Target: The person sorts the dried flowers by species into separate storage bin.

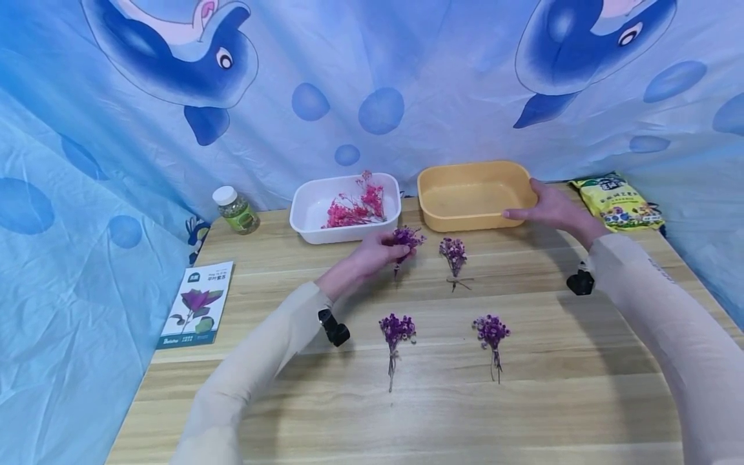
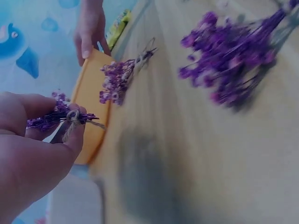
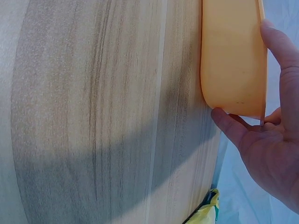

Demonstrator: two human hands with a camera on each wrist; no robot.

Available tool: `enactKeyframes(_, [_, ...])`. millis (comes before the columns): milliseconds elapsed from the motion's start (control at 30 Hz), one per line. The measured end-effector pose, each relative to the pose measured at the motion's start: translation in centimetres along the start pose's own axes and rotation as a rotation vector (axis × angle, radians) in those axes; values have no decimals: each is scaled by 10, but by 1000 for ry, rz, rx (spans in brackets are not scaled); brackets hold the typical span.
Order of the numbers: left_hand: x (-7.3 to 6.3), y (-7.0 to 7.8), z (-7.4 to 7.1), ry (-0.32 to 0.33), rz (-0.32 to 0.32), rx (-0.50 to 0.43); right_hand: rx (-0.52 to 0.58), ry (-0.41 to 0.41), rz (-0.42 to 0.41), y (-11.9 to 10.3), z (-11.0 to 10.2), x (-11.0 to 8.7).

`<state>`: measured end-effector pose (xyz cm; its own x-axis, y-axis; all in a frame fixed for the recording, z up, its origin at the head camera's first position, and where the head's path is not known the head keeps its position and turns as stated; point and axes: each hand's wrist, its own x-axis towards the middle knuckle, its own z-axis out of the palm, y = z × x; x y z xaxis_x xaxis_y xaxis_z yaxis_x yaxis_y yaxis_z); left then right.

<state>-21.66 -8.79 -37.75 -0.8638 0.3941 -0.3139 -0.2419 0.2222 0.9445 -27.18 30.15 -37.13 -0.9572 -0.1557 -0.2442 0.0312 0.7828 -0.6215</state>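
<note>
A bunch of purple flowers, bound with twine, sits pinched between the thumb and fingers of a person's left hand, just beside the near right corner of a white tub of pink flowers. The right hand grips the right end of a yellow tub, to the right of the white one. Nearer on the wooden tabletop lie three more purple bunches: a far one, a near left one and a near right one. A jar and a booklet are at left; a yellow packet is at far right, before a blue curtain. The step appears to be handling one bunch while steadying the yellow tub; the next move likely calls for a light pinch near the twine, sparing the fragile-looking blooms.
</note>
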Motion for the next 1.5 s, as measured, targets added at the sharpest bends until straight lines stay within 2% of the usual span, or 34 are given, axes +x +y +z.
enactKeyframes(67, [4, 8, 2, 10, 44, 146, -6, 7, 4, 1, 0, 0])
enactKeyframes(167, [13, 20, 6, 19, 124, 263, -8, 10, 14, 3, 1, 0])
enactKeyframes(333, [31, 40, 15, 26, 222, 335, -16, 10, 13, 4, 2, 0])
enactKeyframes(467, [45, 52, 20, 26, 262, 367, -19, 14, 11, 4, 1, -1])
enactKeyframes(733, [73, 67, 32, 32, 241, 269, -25, 24, 27, 5, 3, 0])
enactKeyframes(933, [95, 77, 43, 33, 267, 276, -18, 40, 42, 5, 5, 1])
enactKeyframes(1033, [104, 81, 47, 49, 255, 299, -18, 47, 30, 3, 5, 2])
enactKeyframes(1200, [114, 85, 53, 69, 206, 342, -22, 40, 11, 0, 5, 3])
enactKeyframes(1367, [123, 84, 60, 93, 227, 349, -33, 42, -2, -1, 3, 3])
enactKeyframes(1500, [128, 81, 65, 89, 225, 317, -30, 38, 7, -1, 1, 2])
